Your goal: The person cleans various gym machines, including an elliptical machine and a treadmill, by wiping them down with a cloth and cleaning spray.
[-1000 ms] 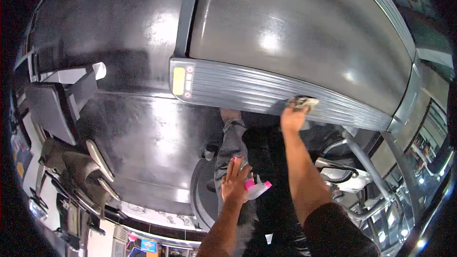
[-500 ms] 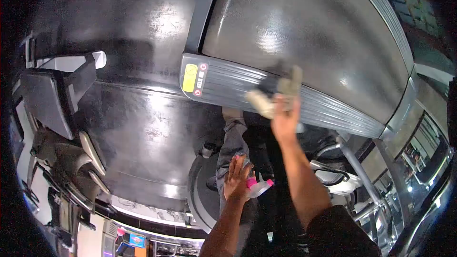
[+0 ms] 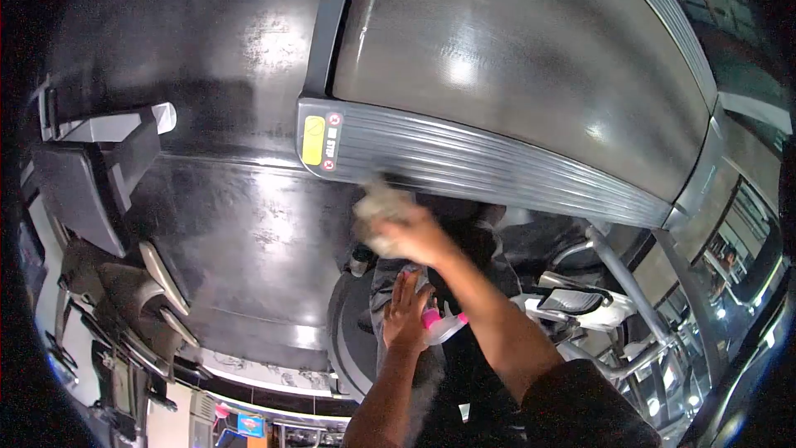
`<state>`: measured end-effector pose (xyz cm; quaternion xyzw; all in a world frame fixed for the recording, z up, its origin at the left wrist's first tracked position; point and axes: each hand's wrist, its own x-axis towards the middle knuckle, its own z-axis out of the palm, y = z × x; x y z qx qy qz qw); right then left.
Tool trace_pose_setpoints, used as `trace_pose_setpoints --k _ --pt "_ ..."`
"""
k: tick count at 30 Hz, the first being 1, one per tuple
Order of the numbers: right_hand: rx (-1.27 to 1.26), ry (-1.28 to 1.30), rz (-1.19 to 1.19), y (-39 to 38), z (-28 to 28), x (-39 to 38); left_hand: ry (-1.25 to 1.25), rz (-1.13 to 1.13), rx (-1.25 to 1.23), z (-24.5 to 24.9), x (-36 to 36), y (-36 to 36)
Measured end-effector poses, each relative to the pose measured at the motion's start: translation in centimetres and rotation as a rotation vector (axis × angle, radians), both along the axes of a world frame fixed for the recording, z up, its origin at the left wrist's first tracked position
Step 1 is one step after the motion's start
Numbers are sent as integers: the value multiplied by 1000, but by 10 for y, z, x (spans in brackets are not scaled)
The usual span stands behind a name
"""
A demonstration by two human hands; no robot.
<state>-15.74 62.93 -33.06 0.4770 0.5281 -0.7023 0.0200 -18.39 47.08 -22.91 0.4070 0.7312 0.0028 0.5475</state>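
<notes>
My right hand (image 3: 410,235) is closed on a crumpled beige cloth (image 3: 382,214), blurred by motion, just below the ribbed side rail (image 3: 448,149) of a treadmill. Lower down, my left hand (image 3: 405,309) rests near my knee, its fingers wrapped round a clear spray bottle with a pink collar and pink nozzle (image 3: 444,323). Part of the bottle is hidden behind the fingers. The treadmill's dark belt (image 3: 514,58) spans the upper right. A yellow label (image 3: 313,140) and a STEP sticker mark the rail's left end.
Gym machines stand at the left (image 3: 79,191) and at the right (image 3: 630,282). A round dark base (image 3: 352,332) lies beside my leg. Dark shiny flooring (image 3: 265,232) stretches left of the treadmill.
My right hand has moved left and down with the cloth, off the treadmill rail. My left hand keeps its hold on the bottle. The view has shifted slightly.
</notes>
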Motion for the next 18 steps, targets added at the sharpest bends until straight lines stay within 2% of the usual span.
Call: trace_pose_setpoints --k 1,2,4,5,6,7,9,10,12,13,14,15,16,18 --pt "-334 -41 -11 18 36 -35 7 -13 -20 -1 1 -2" --pt "-198 -5 6 26 49 -54 16 -25 -43 -1 1 -5" --pt "130 -166 -63 29 40 -59 17 -21 -21 2 -4 0" --pt "-56 -91 -301 38 37 -49 6 -37 -40 8 -5 3" --pt "-100 -18 -571 40 24 -36 -6 -52 -55 13 -7 10" --pt "211 -127 -569 49 19 -15 11 -32 -23 8 -3 4" --pt "292 -251 -707 72 5 48 33 -1 36 1 3 -5" --pt "409 -364 -605 76 -17 100 41 12 61 0 3 -7" --pt "355 -641 -874 93 -8 147 30 45 82 5 -2 -4" --pt "384 -668 -982 89 -22 178 41 41 88 8 -2 -4" --pt "358 -662 -961 75 -59 229 45 34 92 10 -1 -6" --pt "183 -334 -1227 60 -68 229 38 36 68 10 1 -8" --pt "98 -118 -1383 47 -74 218 32 37 50 9 3 -8" --pt "-117 542 -1636 25 -86 174 20 30 30 5 6 -7"
